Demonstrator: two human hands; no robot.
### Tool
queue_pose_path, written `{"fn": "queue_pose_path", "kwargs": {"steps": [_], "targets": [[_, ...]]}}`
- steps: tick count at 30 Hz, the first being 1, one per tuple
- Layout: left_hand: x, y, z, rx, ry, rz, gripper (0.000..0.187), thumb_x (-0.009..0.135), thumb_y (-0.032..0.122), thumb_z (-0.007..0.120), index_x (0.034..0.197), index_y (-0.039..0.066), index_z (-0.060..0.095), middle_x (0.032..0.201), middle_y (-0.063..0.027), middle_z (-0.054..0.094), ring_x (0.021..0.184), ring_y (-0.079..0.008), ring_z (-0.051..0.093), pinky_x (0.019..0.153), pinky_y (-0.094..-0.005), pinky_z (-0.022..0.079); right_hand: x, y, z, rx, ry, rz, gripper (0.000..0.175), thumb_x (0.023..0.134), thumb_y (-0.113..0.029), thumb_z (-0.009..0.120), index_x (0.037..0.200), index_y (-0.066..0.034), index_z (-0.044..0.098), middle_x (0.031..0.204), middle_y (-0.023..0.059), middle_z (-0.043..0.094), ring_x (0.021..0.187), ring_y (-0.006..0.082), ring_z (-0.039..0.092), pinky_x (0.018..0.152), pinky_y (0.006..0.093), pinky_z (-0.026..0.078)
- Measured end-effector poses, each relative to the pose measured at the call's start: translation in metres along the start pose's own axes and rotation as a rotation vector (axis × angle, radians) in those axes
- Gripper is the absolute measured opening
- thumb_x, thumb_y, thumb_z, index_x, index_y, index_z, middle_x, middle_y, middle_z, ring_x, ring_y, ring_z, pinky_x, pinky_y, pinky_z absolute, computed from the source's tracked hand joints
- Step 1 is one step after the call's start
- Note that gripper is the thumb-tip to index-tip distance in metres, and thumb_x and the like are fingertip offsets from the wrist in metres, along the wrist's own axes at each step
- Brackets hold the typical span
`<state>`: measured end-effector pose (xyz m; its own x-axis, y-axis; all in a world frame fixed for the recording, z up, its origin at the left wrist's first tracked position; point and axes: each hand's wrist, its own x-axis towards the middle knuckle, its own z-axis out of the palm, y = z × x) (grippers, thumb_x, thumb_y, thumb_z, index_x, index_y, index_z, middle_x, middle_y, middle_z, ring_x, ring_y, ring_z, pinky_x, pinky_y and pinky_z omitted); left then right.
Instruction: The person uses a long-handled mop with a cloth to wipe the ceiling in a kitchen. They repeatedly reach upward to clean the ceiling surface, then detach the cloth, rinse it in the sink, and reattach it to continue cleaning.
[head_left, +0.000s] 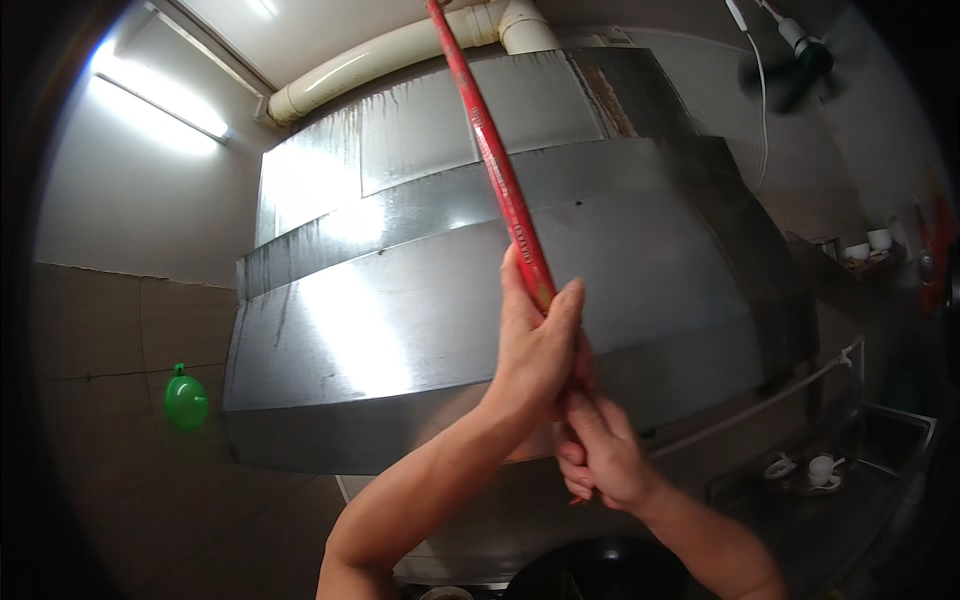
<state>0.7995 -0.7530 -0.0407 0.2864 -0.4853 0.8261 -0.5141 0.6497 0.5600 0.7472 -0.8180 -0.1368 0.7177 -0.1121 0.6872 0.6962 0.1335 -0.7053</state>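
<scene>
A long red pole (499, 169) with writing on it rises, slightly tilted, towards the ceiling; its upper end leaves the picture at the top. My left hand (536, 345) is wrapped around the pole higher up, thumb along its side. Lower and to the right, my right hand (604, 450) grips it near the bottom, where a small red tip shows below the fingers. Behind the pole stands a large stainless steel range hood (600, 255) with dark drip stains. What the top of the pole touches is out of view.
A cream duct pipe (375, 67) runs above the hood. At the upper right a fan (806, 64) hangs near a white cord. A dark wok (607, 574) lies below, a sink (892, 442) at the right, and a green ladle-like plastic item (186, 403) hangs on the left wall.
</scene>
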Motion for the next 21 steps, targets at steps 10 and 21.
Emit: {"fn": "queue_pose_path", "kwargs": {"steps": [10, 21], "targets": [[-0.001, 0.032, -0.123, 0.219, 0.234, 0.064, 0.051, 0.091, 0.01, 0.053, 0.13, 0.015, 0.02, 0.064, -0.004, 0.043, 0.039, -0.012, 0.042, 0.033, -0.0292, 0.04, 0.071, 0.047, 0.089, 0.003, -0.144, 0.052, 0.027, 0.1, -0.041, 0.04, 0.094, -0.0144, 0.044, 0.062, -0.0022, 0.037, 0.039, 0.0055, 0.03, 0.034, 0.0219, 0.028], [0.024, 0.074, -0.217, 0.125, 0.339, 0.067, 0.029, 0.085, 0.003, 0.05, 0.097, 0.014, 0.026, 0.065, -0.0035, 0.04, 0.042, -0.011, 0.039, 0.035, -0.0309, 0.04, 0.147, 0.057, 0.157, -0.119, -0.172, 0.006, 0.038, 0.098, -0.045, 0.041, 0.092, -0.0075, 0.044, 0.061, -0.0037, 0.036, 0.04, 0.0056, 0.027, 0.036, 0.0241, 0.025]]}}
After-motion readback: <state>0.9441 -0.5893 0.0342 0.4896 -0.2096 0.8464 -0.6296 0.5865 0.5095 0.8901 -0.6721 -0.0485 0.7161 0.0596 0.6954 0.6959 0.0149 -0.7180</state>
